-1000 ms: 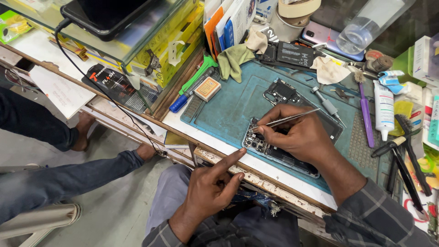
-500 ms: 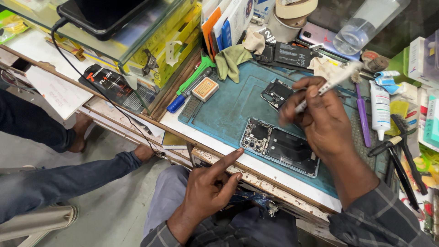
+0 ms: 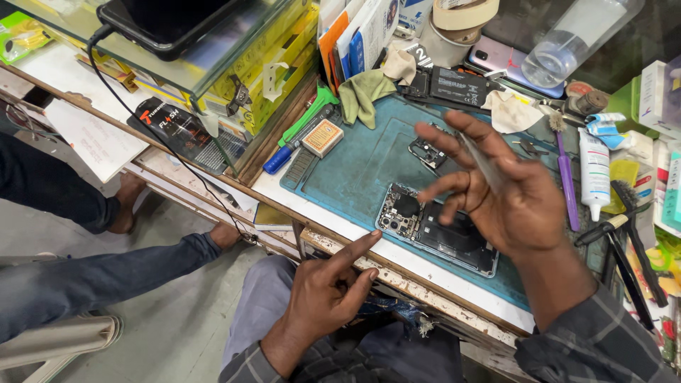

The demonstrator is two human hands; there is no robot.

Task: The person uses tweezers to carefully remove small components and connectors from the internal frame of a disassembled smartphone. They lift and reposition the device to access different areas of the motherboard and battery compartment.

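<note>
Since half a second ago my right hand has lifted and turned palm-up above the opened phone, fingers spread loosely, with the metal tweezers lying across them, blurred, so I cannot tell how firmly they are held. That phone lies back-open on the teal work mat, near the desk edge. My left hand sits just in front of the phone at the desk edge, index finger pointing toward it, other fingers curled, holding nothing. Beyond the phone lies a small camera frame part.
</note>
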